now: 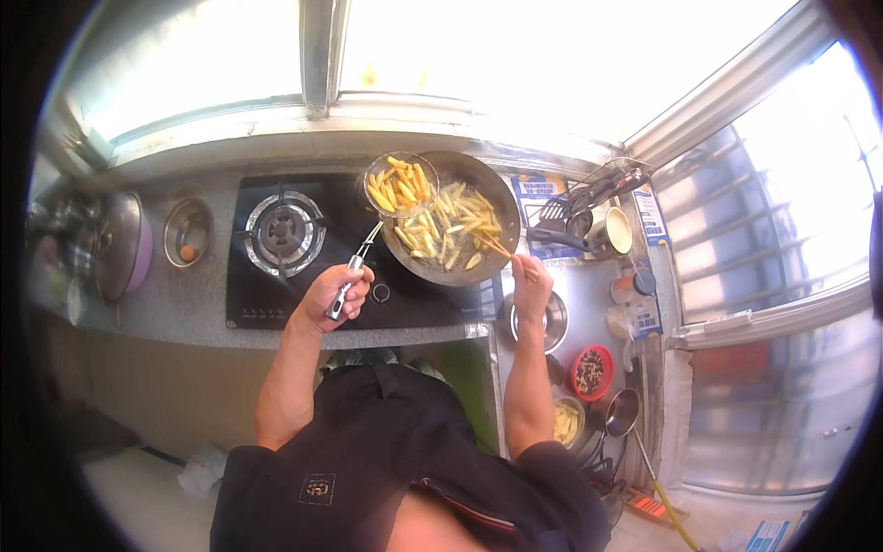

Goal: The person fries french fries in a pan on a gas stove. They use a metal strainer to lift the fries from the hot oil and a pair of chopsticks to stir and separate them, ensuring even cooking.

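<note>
My left hand [338,293] grips the handle of a wire mesh skimmer [368,238]. Golden French fries [402,185] fill its round basket, which overlaps the left rim of a wok [452,276]. Paler potato strips [455,221] lie in bubbling oil in the wok. Pinched in my right hand [531,279] is a pair of wooden chopsticks [498,246], their tips among the strips on the wok's right side. The wok sits over the right part of a black glass gas hob [303,307], hiding the burner beneath.
A bare burner [281,228] is at the left. Farther left are a metal bowl [188,231] holding an egg and a lidded pot [121,248]. To the right are a slotted spatula [552,210], a steel bowl [557,331], a red bowl [593,397] and a bowl of potato strips [567,422].
</note>
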The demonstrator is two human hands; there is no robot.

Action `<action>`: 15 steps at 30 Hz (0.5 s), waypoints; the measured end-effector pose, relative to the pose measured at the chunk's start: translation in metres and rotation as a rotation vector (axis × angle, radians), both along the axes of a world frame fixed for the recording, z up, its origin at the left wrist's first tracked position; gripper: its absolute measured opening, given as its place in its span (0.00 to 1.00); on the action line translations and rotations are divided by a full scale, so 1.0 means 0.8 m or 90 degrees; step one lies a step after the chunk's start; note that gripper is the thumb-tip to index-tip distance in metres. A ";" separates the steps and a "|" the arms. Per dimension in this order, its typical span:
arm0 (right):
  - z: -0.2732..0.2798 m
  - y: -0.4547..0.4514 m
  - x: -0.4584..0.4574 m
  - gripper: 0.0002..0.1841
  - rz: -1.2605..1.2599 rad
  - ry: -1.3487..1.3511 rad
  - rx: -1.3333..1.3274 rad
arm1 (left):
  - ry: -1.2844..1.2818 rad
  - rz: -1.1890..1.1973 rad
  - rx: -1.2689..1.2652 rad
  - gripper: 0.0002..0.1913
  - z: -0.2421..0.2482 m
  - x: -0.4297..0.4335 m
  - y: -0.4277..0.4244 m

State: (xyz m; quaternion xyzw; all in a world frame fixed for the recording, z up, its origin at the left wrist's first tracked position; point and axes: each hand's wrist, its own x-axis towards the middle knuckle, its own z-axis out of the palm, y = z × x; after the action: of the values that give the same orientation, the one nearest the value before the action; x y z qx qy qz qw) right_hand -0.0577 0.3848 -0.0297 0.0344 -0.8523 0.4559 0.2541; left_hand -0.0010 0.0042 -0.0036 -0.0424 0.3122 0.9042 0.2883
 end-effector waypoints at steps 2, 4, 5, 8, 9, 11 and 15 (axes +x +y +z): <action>-0.011 0.004 -0.007 0.07 -0.039 0.031 -0.001 | -0.003 -0.008 0.003 0.12 0.000 -0.001 -0.003; -0.012 0.002 -0.005 0.08 -0.085 0.046 -0.039 | -0.002 -0.005 0.006 0.12 -0.003 -0.001 -0.005; -0.011 0.003 0.001 0.08 -0.107 0.076 -0.001 | -0.001 -0.004 0.004 0.12 -0.001 0.000 -0.005; 0.026 -0.009 0.030 0.10 -0.163 0.152 0.116 | -0.002 0.007 0.003 0.12 0.001 0.003 -0.006; 0.039 -0.013 0.040 0.11 -0.175 0.172 0.153 | -0.003 0.006 0.002 0.12 0.003 0.003 -0.006; 0.028 -0.007 0.038 0.13 -0.141 0.143 0.138 | -0.001 0.008 -0.005 0.11 0.007 0.004 -0.005; 0.021 -0.014 0.034 0.14 -0.170 0.166 0.205 | 0.006 -0.004 -0.018 0.11 0.009 0.003 -0.003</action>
State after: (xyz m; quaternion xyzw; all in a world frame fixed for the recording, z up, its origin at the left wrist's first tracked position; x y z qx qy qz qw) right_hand -0.0309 0.3736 -0.0129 0.0202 -0.8710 0.2680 0.4112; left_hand 0.0013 0.0019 0.0033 -0.0410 0.3264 0.8991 0.2888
